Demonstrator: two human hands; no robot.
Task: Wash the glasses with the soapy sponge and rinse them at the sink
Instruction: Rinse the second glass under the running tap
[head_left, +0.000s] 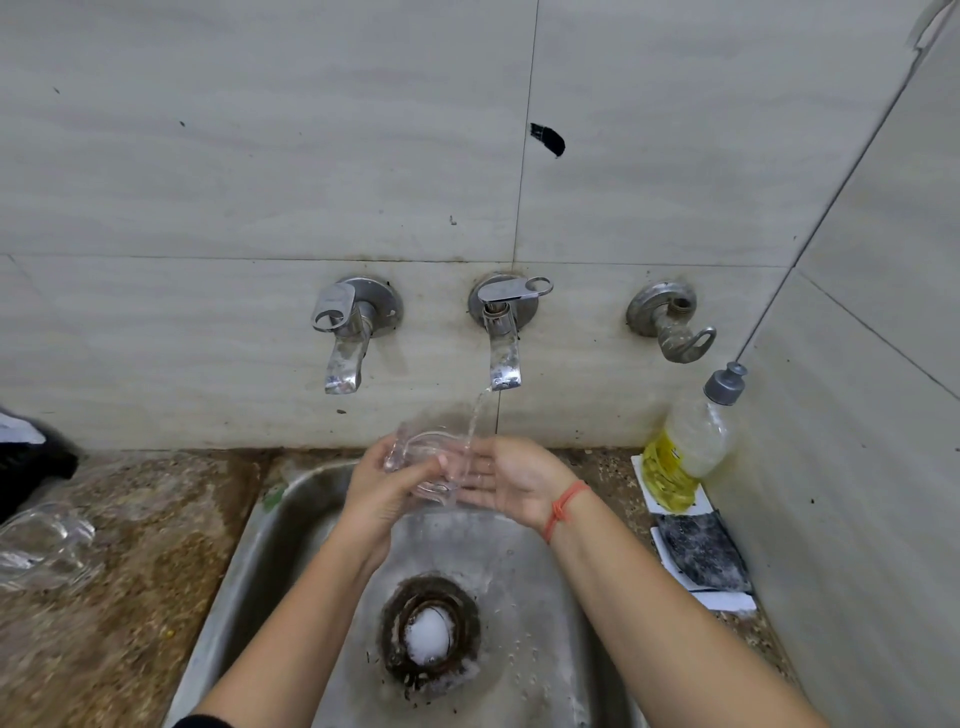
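Note:
A clear glass (423, 457) lies tilted over the steel sink (244, 561), under the water running from the middle tap (503, 343). My left hand (382, 491) grips the glass from the left, fingers curled round it. My right hand (511, 478) is at the glass's right side, palm up and fingers straight, touching it as the stream falls past. More clear glasses (44, 543) lie on the counter at the far left. A dark sponge (701, 551) rests on white paper to the right of the sink.
A yellow soap bottle (685, 447) leans in the right corner by the wall. Another tap (345, 332) hangs on the left and a valve (670, 322) on the right. Foam sits in the sink's drain (428, 631). A dark object (31, 467) lies on the speckled counter at far left.

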